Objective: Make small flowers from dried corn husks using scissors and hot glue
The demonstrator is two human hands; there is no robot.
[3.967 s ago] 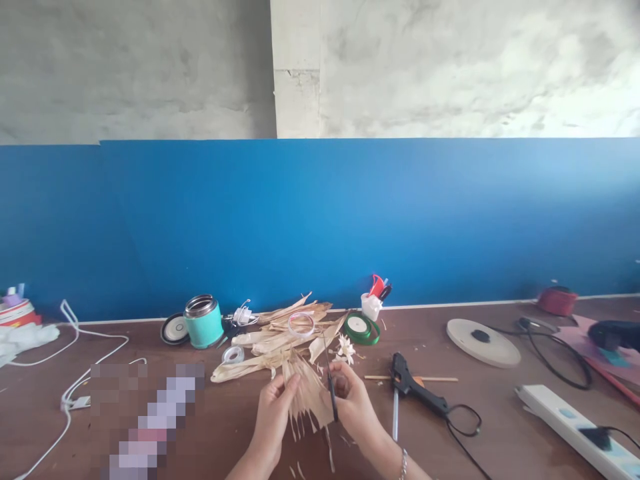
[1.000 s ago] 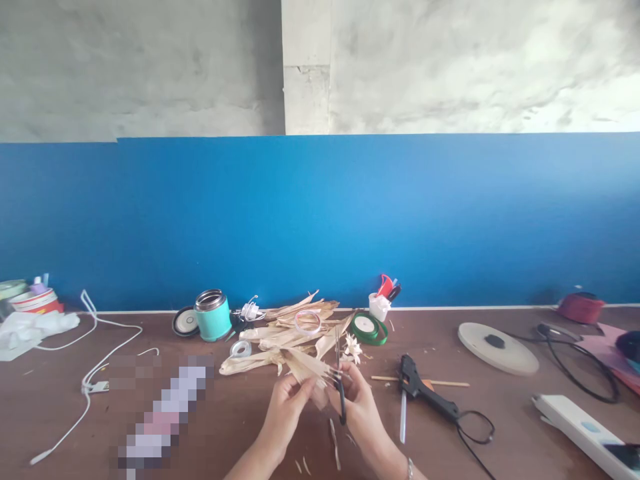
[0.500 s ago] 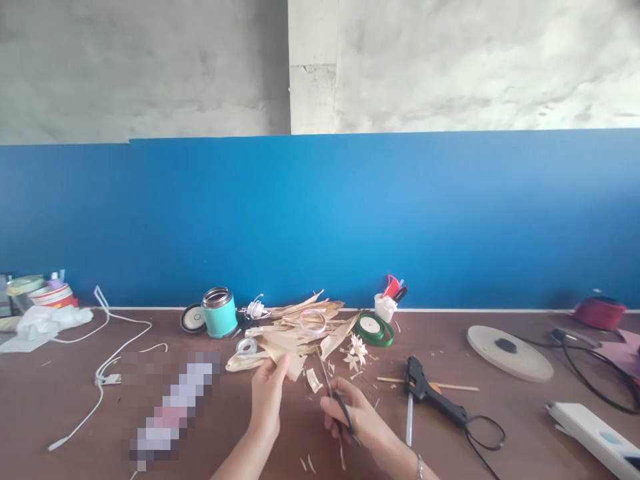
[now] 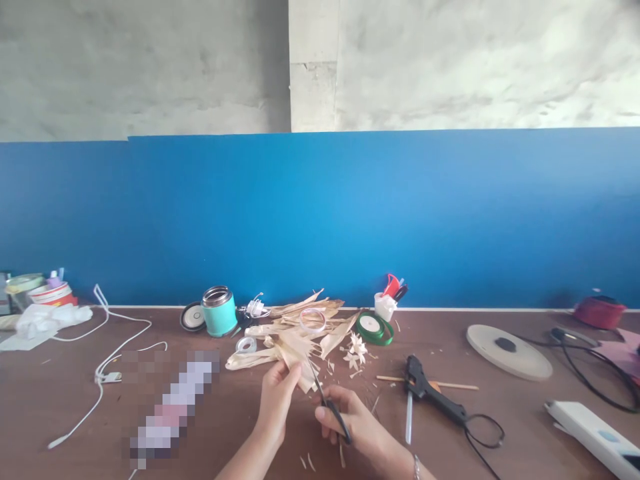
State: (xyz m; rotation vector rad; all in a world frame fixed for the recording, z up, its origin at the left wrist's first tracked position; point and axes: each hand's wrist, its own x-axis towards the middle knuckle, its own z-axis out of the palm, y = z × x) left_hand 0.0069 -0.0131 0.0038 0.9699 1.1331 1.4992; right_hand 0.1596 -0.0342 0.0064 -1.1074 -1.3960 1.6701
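Between the thumb and fingers of my left hand [image 4: 278, 397] is a pale dried corn husk [image 4: 296, 348], held out over the table. My right hand [image 4: 346, 421] is closed around the black handles of a pair of scissors [image 4: 336, 415]. The blades reach up to the right edge of the husk; whether they are parted I cannot tell. Behind the hands lies a pile of dried husks [image 4: 327, 310] with a roll of clear tape [image 4: 246, 345] at its left. Small white husk flowers [image 4: 357, 348] and thin scraps lie to the right.
A glue gun [image 4: 434, 393] lies across a thin wooden stick on the right. Farther back are green ribbon [image 4: 384, 333], a white cup of pens [image 4: 385, 307] and a teal jar [image 4: 219, 320]. A round lid [image 4: 510, 352] and white cables [image 4: 103, 367] flank the area. A blue partition [image 4: 320, 213] rises behind.
My left hand has moved slightly right with the husk, bringing it to the scissors. The scissors have tilted left, their blades now at the husk's edge.
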